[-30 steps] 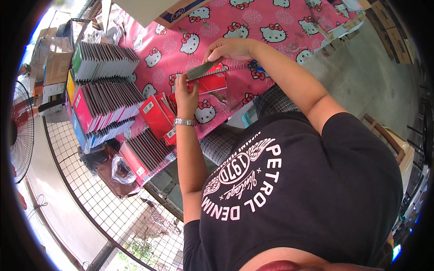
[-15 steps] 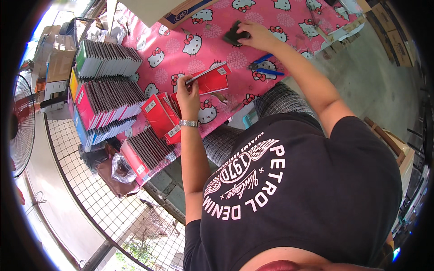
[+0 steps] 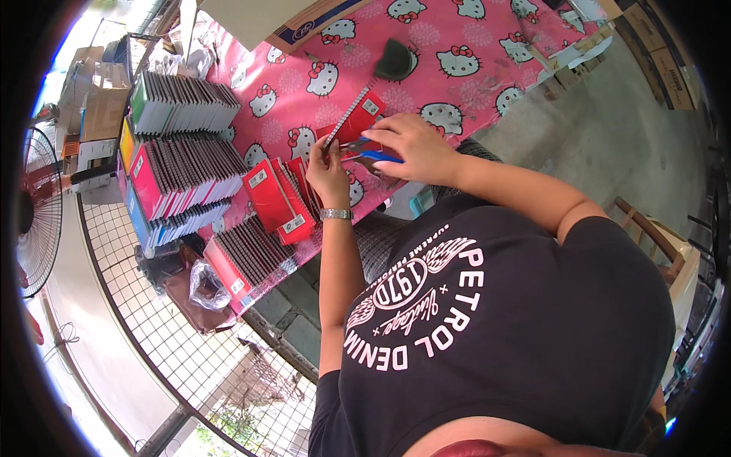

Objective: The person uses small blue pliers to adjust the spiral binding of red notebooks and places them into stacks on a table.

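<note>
My left hand (image 3: 329,181) is closed on the near end of a red spiral notebook (image 3: 363,114), pinching it by its wire binding. My right hand (image 3: 421,149) grips blue-handled pliers (image 3: 381,157), whose jaws are at the binding's near end, beside my left fingertips. Whether the jaws touch the wire is too small to tell. Several other red notebooks (image 3: 278,199) lie loosely stacked to the left of my left wrist. A dark green, rounded object (image 3: 395,61), its kind unclear, lies on the table beyond the held notebook.
Tall stacks of spiral notebooks (image 3: 186,164) stand along the left, with a red-covered row (image 3: 247,255) nearer me. A carton (image 3: 304,29) sits at the far edge of the pink patterned tablecloth (image 3: 426,34). Farther left are a fan (image 3: 38,209) and a brown bag (image 3: 194,301).
My right hand has let go of the dark green object, come nearer and taken up the pliers, bringing them to the binding. The held notebook has tilted more steeply.
</note>
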### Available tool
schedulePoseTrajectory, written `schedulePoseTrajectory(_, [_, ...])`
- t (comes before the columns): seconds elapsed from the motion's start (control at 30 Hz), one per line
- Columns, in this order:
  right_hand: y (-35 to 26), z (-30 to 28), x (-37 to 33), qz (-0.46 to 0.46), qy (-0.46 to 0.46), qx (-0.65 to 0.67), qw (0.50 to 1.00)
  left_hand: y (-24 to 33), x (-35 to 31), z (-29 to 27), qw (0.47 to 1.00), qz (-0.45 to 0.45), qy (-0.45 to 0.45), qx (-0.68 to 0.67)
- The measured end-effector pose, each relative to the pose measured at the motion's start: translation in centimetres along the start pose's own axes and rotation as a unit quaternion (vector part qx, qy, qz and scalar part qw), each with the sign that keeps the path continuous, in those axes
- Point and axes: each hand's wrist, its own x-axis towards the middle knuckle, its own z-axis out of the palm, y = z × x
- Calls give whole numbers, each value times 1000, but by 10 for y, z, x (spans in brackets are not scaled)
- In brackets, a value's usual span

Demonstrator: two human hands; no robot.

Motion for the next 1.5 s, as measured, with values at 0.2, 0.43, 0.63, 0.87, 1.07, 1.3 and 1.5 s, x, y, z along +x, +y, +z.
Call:
schedulePoseTrajectory(0.2, [-12,17,17,-1,-44,-68,997,-4,-8,5,999,-12,25,-30])
schedulePoseTrajectory(0.43, [1,13,11,347,-218,518,751,23,-19,7,998,-12,50,-46])
schedulePoseTrajectory(0.63, [67,-37,-1,164,-101,-18,981,95,0,-86,983,118,128,63])
schedulePoseTrajectory(0.87, [204,-104,6,136,119,-288,940,123,46,-160,875,17,-106,473])
schedulePoseTrajectory(1.07, [245,-145,16,348,168,-417,823,61,41,-87,887,203,-116,398])
schedulePoseTrajectory(1.3, [347,-161,-3,353,233,-344,838,34,32,0,767,299,-293,486])
schedulePoseTrajectory(1.5, [251,-151,3,328,272,-151,892,32,50,-5,683,247,-433,534])
